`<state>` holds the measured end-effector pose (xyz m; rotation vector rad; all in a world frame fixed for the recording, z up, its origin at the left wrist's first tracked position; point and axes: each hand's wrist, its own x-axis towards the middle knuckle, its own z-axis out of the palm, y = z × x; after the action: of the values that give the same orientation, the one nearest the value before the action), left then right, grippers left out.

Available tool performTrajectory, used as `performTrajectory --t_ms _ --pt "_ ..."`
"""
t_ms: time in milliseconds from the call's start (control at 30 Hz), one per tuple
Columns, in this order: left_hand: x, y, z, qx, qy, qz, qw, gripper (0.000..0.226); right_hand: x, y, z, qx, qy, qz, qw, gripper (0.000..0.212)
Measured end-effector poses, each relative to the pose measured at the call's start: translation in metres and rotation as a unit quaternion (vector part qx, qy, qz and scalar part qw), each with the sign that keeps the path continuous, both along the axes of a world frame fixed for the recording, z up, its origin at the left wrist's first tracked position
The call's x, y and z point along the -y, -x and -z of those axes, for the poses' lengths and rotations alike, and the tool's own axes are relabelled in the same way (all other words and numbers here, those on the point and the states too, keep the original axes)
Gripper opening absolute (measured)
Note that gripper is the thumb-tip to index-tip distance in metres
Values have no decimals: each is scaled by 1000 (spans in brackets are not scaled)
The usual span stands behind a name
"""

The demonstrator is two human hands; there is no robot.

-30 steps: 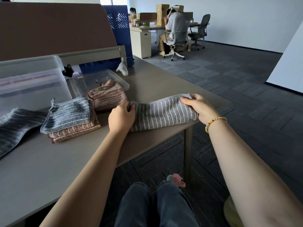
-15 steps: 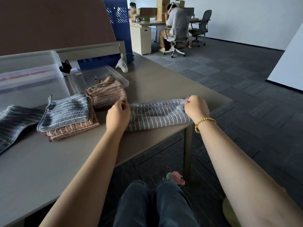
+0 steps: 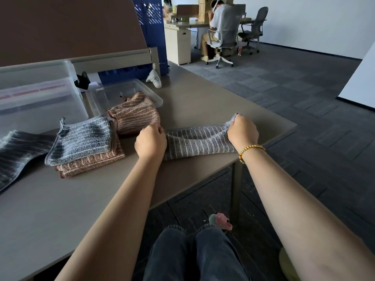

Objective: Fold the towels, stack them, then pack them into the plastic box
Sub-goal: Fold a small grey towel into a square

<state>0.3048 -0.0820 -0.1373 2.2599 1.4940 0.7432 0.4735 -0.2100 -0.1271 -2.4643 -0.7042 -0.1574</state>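
Both hands pinch the grey towel (image 3: 197, 141), folded into a long strip near the table's (image 3: 60, 199) right corner: left hand (image 3: 150, 141) clamped on its left end, right hand (image 3: 242, 132) on its far right corner. The strip lies close to the edge, so a pull toward the body could drag it off. Uneven tension could skew the fold. The left hand sits just beside the brown towel (image 3: 134, 114); a careless sweep might nudge it or the stack (image 3: 85, 145) left of it. The box (image 3: 38, 98) waits far left.
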Motion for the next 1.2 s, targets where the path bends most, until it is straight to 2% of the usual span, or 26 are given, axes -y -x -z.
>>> performTrajectory --t_ms 267,400,533,700,933,1100,1133,1200 --pt "-9 3 -3 111 7 -1 994 27 0 -8 2 -21 -37 23 999 20" --pt "-18 -3 0 79 0 32 996 28 -2 -13 3 -22 -15 8 1000 21" --pt "-19 -4 2 -6 2 36 999 26 -2 -12 6 48 60 1 997 17" --pt "-19 -3 1 23 12 34 999 24 -1 -11 7 57 76 24 995 22" --pt "-17 -4 1 32 26 61 997 21 5 -19 7 20 46 47 998 26" --pt "-17 -6 -6 153 39 102 982 24 8 -25 4 -3 34 45 998 29" --pt "-17 -7 -6 147 38 102 983 23 8 -27 3 -7 33 44 998 29" --pt "-17 -11 -4 82 29 108 990 20 10 -29 1 -11 32 48 998 28"
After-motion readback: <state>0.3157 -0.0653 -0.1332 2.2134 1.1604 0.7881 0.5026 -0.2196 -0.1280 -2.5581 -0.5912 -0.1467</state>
